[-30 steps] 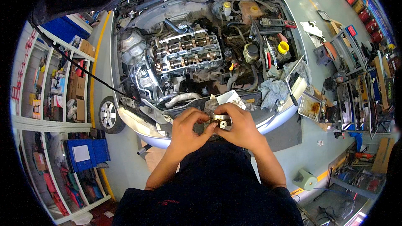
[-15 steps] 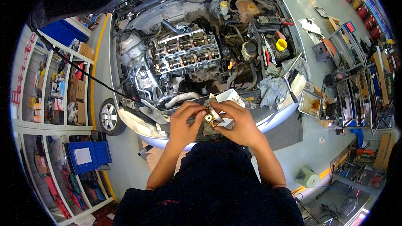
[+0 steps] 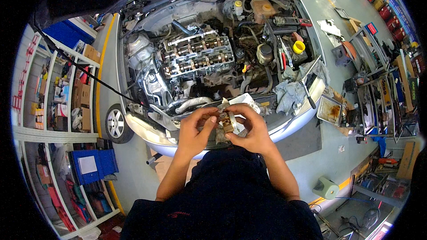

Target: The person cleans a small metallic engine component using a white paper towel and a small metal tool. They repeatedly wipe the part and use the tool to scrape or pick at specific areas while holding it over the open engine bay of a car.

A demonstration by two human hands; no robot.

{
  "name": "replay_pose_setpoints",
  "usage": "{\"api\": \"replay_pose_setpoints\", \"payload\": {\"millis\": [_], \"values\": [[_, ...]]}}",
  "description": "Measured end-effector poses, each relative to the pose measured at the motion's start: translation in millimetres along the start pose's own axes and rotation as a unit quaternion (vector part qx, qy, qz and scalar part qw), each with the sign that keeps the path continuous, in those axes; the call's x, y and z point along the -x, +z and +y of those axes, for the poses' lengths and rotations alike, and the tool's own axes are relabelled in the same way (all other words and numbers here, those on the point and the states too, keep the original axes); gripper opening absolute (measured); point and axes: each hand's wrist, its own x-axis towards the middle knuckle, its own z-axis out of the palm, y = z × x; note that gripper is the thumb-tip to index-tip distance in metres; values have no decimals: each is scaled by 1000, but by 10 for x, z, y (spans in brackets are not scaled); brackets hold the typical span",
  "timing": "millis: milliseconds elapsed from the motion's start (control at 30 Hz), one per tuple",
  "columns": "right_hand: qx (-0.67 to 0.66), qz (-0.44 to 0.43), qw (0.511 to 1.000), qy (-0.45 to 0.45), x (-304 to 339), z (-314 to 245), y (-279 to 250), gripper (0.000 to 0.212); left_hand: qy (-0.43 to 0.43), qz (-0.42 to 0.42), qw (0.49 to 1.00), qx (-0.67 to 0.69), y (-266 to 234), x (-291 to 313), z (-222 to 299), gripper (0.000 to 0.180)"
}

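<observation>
Just in front of the car's front edge, I hold a small brass-and-silver metal part (image 3: 228,126) between both hands. My right hand (image 3: 252,129) curls round its right side, thumb below and fingers above. My left hand (image 3: 195,130) is closed against its left side, fingertips bent over the top. The exact kind of the part is too small to tell. A white tray (image 3: 250,101) with dark bits in it sits beyond my right hand, and a piece of crumpled wrapping or cloth shows behind the part. Farther off lies the opened engine (image 3: 198,55) with its camshafts exposed.
Grey-blue rags (image 3: 288,97) and a long-handled bar (image 3: 310,98) lie on the right front of the car. A yellow cup (image 3: 299,47) stands in the engine bay. Shelving (image 3: 58,138) is on the left; a green stool (image 3: 327,188) stands at lower right.
The metal part has been turned in my fingers, so a boxy brass side now faces up. My left fingers and thumb have shifted slightly; the surroundings look the same.
</observation>
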Motion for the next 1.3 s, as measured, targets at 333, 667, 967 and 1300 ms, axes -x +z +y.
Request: {"api": "replay_pose_setpoints", "payload": {"millis": [333,667,967,1300], "values": [[148,37,985,-79,-42,2,-21,70,293,-35,923,-249,48,64,312,30],[232,50,965,-114,-63,-55,-28,70,286,-23,916,-280,152,34,413,23],[230,50,964,-125,-71,-136,26,67,221,-56,931,-283,132,48,390,24],[241,40,960,-135,-72,-161,3,64,228,-97,916,-317,66,18,371,24]]}}
